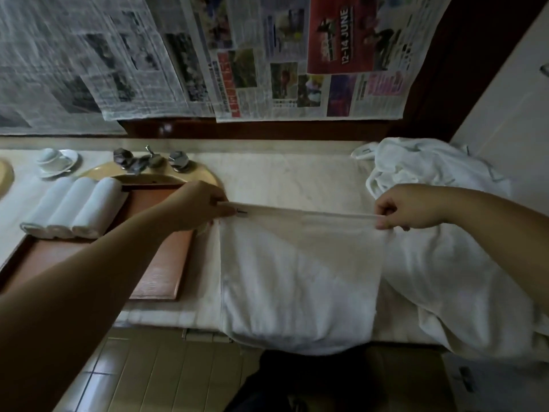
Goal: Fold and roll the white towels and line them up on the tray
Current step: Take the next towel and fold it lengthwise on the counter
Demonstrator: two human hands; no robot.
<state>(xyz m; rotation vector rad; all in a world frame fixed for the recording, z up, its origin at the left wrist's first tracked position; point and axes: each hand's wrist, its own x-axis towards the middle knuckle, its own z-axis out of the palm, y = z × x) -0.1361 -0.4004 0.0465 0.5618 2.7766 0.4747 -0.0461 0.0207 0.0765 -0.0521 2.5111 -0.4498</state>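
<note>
A white towel (300, 278) hangs stretched between both hands over the counter, its lower part drooping past the front edge. My left hand (199, 205) pinches the towel's upper left corner. My right hand (399, 208) pinches the upper right corner. Three rolled white towels (74, 208) lie side by side on the far left end of a reddish-brown tray (160, 263). The tray sits on the counter to the left of the held towel.
A heap of loose white towels (430, 165) lies at the back right and spills down the right side. A sink with chrome taps (150, 160) is behind the tray, and a white cup on a saucer (56, 162) stands far left. Newspaper (208, 55) covers the wall.
</note>
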